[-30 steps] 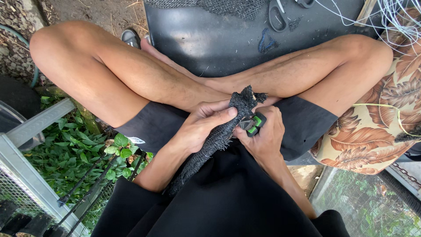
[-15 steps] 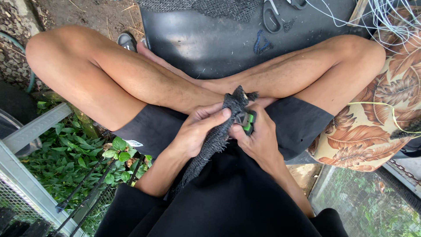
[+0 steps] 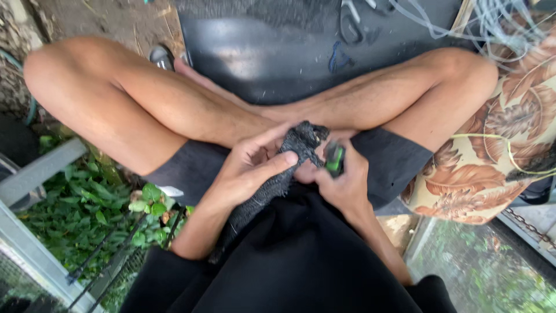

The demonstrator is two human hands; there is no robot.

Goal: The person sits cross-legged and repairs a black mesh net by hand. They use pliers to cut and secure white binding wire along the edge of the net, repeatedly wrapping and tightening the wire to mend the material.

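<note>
Rough black netting (image 3: 278,179), seemingly knotted mesh

- A dark plastic sheet (image 3: 260,58) lies ahead in soft daylight, a pair of scissors (image 3: 350,20) on it;
- bare dirt ground (image 3: 98,20) at upper left;
- green leafy plants (image 3: 81,208) beside a grey metal frame (image 3: 35,174);
- a floral cushion (image 3: 492,168) at right; pale tangled cords (image 3: 498,23) above it.
</note>
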